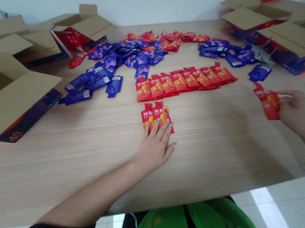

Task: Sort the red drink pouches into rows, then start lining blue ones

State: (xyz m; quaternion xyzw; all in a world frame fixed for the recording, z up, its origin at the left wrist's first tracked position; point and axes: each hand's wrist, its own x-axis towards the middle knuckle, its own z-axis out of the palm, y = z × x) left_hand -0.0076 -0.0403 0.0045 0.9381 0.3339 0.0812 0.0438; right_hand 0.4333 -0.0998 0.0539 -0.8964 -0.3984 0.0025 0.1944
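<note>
My left hand (155, 146) lies flat with its fingers spread over two overlapping red pouches (159, 110) printed with orange fruit. Above the table at the right, my right hand (299, 110) pinches another red pouch (268, 105) by its right edge. Just beyond my left hand runs a row of several overlapping red pouches (180, 82), their printed fronts facing up. Part of the two pouches is covered by my left fingers.
Blue pouches (128, 52) are heaped at the back, red ones (150, 36) behind them. More blue pouches (234, 58) lie at the right. Open cardboard boxes flank the table (63, 170): a large one (18, 108) at left, others (295, 37) at right.
</note>
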